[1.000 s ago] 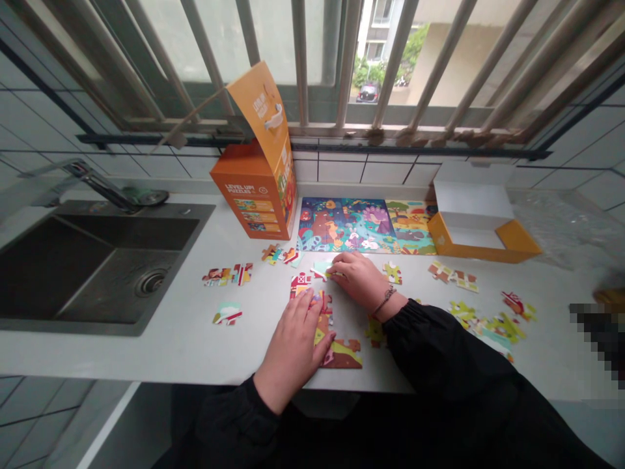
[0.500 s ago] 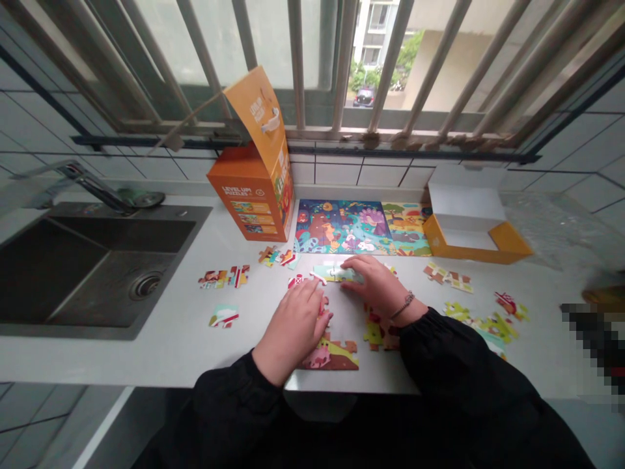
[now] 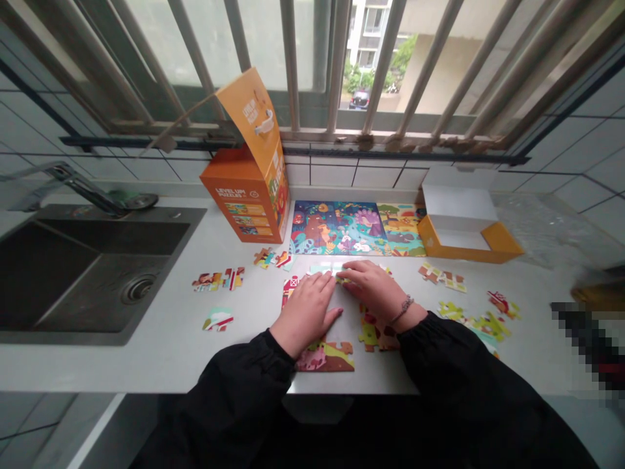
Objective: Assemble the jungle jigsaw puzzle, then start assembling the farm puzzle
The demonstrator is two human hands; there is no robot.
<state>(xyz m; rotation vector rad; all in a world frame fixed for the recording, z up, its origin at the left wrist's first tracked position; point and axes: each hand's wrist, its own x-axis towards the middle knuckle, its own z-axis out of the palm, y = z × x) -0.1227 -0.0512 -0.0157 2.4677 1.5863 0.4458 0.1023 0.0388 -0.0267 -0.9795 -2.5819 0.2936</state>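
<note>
My left hand point(image 3: 307, 306) lies flat over the left side of a partly joined jigsaw puzzle, fingers stretched toward its upper edge. Beneath it show a red barn piece point(image 3: 289, 291) and, nearer me, joined brown-and-green pieces with a pink animal point(image 3: 325, 358). My right hand point(image 3: 371, 286) has its thumb and fingers around the end of a pale blue-green puzzle piece point(image 3: 319, 268) strip at the top; its fingers partly hide the strip. Both hands' fingertips almost meet there. Under my right wrist sit green-and-brown joined pieces point(image 3: 374, 329).
Loose puzzle pieces lie left point(image 3: 218, 319) and right point(image 3: 488, 322) on the white counter point(image 3: 161, 365). Behind are a finished puzzle point(image 3: 336, 228), an orange puzzle box point(image 3: 239, 202) and an open yellow box point(image 3: 469, 244). A sink point(image 3: 117, 312) is at left.
My left hand has slid up and right, its fingertips now by the pale strip. My right hand has stayed near the strip, its fingers closer together. The view has shifted slightly.
</note>
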